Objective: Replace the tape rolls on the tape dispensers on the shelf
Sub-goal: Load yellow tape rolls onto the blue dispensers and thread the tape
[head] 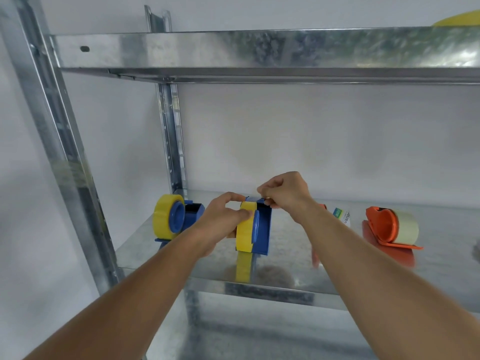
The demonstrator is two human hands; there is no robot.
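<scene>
On the middle of the metal shelf [285, 255] stands a blue tape dispenser [263, 229] carrying a yellow tape roll [245, 235]. My left hand [220, 219] grips that roll from the left, thumb and fingers curled round its top. My right hand [283, 192] pinches the tape's free end at the dispenser's far upper end. A second blue dispenser [192, 211] with a yellow roll [163, 216] stands to the left. An orange dispenser [381, 227] with a pale roll [406, 226] stands to the right.
A small white label or packet [344, 215] lies at the back between the middle and orange dispensers. An upper shelf [259, 48] hangs overhead with a yellow object [459, 19] on it. Steel uprights [59, 152] stand at the left.
</scene>
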